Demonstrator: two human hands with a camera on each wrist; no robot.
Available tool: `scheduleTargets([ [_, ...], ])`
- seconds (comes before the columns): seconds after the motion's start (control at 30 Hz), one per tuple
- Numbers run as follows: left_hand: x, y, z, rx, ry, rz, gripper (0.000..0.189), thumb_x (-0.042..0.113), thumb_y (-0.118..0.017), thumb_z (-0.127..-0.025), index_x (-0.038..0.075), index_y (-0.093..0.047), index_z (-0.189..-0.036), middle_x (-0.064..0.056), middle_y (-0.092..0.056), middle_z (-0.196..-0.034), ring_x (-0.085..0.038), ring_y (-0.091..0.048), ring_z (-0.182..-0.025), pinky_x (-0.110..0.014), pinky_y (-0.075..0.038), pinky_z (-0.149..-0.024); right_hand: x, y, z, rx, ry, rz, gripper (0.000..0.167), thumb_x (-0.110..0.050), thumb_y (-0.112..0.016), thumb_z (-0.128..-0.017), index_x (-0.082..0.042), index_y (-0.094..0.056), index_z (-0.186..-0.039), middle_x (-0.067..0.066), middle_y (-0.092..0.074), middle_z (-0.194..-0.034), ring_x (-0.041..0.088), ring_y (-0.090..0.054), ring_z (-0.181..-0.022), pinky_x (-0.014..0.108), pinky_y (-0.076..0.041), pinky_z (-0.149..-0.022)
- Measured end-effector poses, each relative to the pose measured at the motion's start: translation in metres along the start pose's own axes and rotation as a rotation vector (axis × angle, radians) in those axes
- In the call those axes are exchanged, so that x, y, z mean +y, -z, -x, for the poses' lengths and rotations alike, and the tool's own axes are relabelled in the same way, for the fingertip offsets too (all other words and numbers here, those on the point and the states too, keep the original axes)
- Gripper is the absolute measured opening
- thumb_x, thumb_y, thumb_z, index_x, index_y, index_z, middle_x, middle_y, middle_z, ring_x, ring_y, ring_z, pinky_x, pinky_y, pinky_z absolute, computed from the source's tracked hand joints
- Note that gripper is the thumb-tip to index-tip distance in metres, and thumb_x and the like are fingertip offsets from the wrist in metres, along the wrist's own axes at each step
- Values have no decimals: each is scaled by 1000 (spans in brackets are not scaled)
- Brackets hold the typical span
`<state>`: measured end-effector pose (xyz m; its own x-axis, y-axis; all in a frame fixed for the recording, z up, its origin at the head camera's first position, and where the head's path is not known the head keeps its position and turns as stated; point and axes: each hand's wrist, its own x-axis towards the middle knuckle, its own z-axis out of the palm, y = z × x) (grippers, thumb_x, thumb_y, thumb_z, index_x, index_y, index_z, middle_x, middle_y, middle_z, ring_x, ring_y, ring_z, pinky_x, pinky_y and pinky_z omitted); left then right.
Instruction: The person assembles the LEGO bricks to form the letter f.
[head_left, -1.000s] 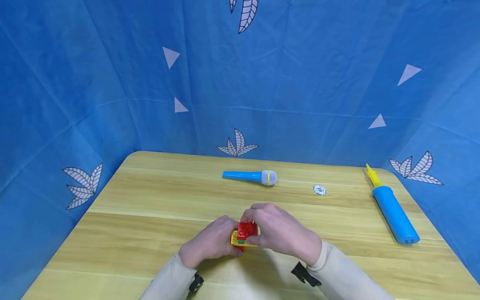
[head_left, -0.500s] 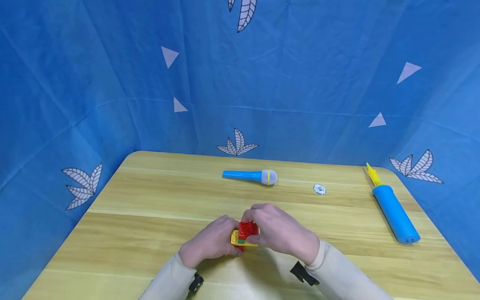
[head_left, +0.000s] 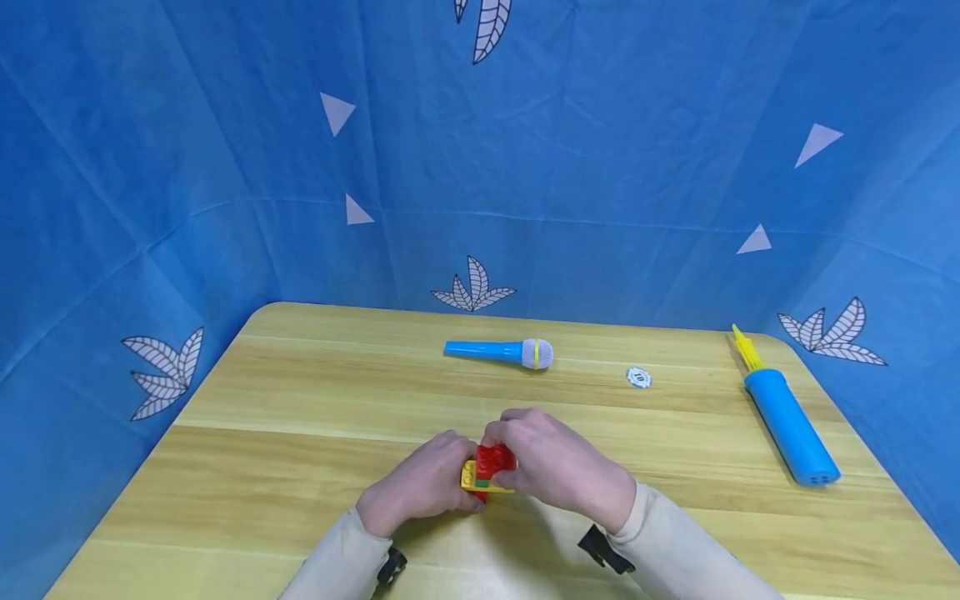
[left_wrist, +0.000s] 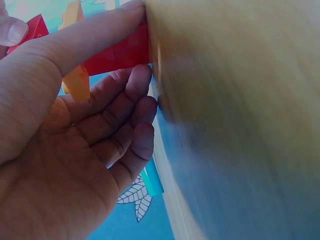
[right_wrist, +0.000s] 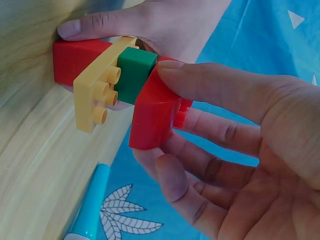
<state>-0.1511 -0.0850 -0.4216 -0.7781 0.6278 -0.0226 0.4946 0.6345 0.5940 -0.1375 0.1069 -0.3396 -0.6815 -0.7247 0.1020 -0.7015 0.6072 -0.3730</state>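
Observation:
A small stack of toy building bricks stands on the wooden table between both hands. Its bottom is a red brick (right_wrist: 75, 61), held at the tabletop between the thumb and fingers of my left hand (head_left: 422, 483). Above that lies a yellow brick (right_wrist: 85, 107), wide and flat, with bare studs at one end. A green brick (right_wrist: 136, 74) sits on the yellow one. Topmost is a red brick with a slanted side (right_wrist: 152, 117), which my right hand (head_left: 562, 467) pinches between thumb and fingers. Whether it is fully seated on the green brick I cannot tell.
Beyond the hands lies a blue toy microphone (head_left: 495, 352). A round white chip (head_left: 639, 377) is to its right. A blue hand pump (head_left: 791, 429) with a yellow nozzle lies along the table's right side. Blue patterned cloth (head_left: 600, 167) hangs behind the table (head_left: 285, 400).
Both hands keep their grip on the bricks and stay nearly in place. The top red brick tilts very slightly; the other objects lie as before.

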Motion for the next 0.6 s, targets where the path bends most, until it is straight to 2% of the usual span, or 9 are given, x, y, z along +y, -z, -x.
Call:
scheduleTargets([
  [0.6, 0, -1, 0, -4, 12, 1, 35, 19, -89, -71, 19, -70, -100, 18, -57, -82, -9, -49, -81, -25, -44, -73, -4, -1, -3, -27, -36, 50, 23, -6, -85, -74, -9, -68, -90, 0, -63, -81, 8, -56, -71, 19, -50, -64],
])
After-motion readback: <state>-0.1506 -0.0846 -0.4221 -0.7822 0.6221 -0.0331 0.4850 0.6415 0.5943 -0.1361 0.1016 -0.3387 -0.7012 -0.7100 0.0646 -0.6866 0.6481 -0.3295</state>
